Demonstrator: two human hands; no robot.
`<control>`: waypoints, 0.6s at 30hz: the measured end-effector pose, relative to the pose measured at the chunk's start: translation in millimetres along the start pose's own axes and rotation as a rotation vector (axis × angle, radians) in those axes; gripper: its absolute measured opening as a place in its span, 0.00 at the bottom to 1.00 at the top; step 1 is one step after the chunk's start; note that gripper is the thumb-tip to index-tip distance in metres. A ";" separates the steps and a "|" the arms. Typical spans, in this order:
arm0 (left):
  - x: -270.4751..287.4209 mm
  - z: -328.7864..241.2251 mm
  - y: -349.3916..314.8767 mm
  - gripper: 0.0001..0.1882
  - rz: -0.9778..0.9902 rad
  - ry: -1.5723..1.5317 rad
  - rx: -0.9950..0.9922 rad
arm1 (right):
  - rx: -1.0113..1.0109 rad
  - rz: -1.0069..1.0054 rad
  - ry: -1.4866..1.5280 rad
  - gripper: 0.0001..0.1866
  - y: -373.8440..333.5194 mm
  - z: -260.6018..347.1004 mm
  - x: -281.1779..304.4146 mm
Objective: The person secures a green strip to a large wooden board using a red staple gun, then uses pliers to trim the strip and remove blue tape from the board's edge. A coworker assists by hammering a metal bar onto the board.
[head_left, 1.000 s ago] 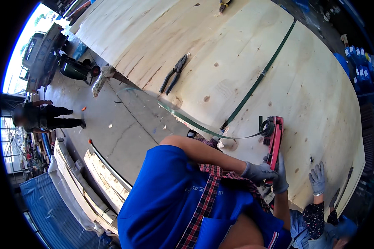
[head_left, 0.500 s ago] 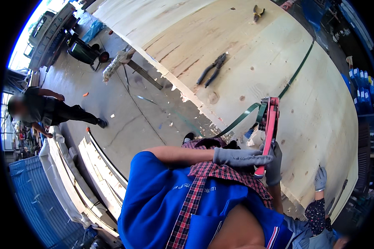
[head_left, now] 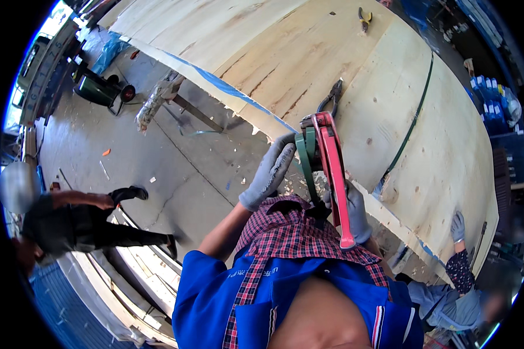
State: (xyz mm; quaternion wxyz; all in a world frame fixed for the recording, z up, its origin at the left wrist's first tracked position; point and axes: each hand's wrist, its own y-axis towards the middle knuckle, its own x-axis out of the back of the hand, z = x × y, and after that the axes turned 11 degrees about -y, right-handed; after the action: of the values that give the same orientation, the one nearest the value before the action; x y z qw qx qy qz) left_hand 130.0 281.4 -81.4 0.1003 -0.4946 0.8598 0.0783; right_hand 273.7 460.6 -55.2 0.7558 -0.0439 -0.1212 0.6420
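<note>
A strapping tensioner (head_left: pixel 335 174) with a long red handle stands upright in front of my body, at the near edge of the plywood. My gloved right hand (head_left: pixel 357 214) grips it from behind, its fingers partly hidden by the tool. A green strap (head_left: pixel 306 166) loops at the tool's left side and hangs down toward my checked apron. Alongside that loop, my gloved left hand (head_left: pixel 272 170) is stretched out flat, fingertips at the strap; whether they touch it I cannot tell. Just past the tool, dark-handled pliers (head_left: pixel 332 96) lie on the plywood stack (head_left: pixel 285 43).
Yellow-handled pliers (head_left: pixel 364 20) lie farther off on the sheets. Another green strap (head_left: pixel 416 116) crosses the stack. A co-worker's gloved hand (head_left: pixel 458 227) rests at the right edge. A person in dark clothes (head_left: pixel 70 224) is at left, beside stacked boards (head_left: pixel 137 262).
The tensioner has moved left, toward the stack's near edge. My left hand has left its red handle and stretched out beside the strap. The person at left has come nearer.
</note>
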 end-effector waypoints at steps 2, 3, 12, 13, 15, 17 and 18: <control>-7.2 -11.4 -8.7 0.25 0.139 -0.186 0.146 | -0.126 -0.069 -0.076 0.08 -4.5 8.6 -7.6; -13.6 -21.3 -12.5 0.28 0.162 -0.322 0.301 | 0.003 -0.157 -0.213 0.06 -4.7 -11.2 -9.0; -41.9 -33.9 -24.4 0.15 0.243 -0.250 0.379 | 0.068 -0.372 -0.593 0.11 -36.5 0.9 25.5; -38.8 -35.1 -20.2 0.13 0.148 -0.323 0.420 | 0.065 -0.381 -0.552 0.11 -44.0 -1.3 32.1; -19.7 -43.7 -3.1 0.11 0.051 -0.509 0.397 | 0.107 -0.421 -0.494 0.11 -57.1 -11.1 41.2; 22.7 -28.2 21.1 0.09 0.072 -1.165 0.252 | 0.033 -0.308 -0.267 0.11 -76.6 -23.5 57.2; 37.2 -44.2 34.5 0.10 0.187 -0.988 0.066 | -0.022 -0.218 -0.034 0.11 -87.7 -31.3 65.1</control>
State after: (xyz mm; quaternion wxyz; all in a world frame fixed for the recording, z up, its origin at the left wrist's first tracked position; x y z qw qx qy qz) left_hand 77.6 257.3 -46.7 0.5035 -0.3160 0.7521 0.2846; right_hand 375.0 512.2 -57.7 0.8185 -0.0280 -0.1452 0.5551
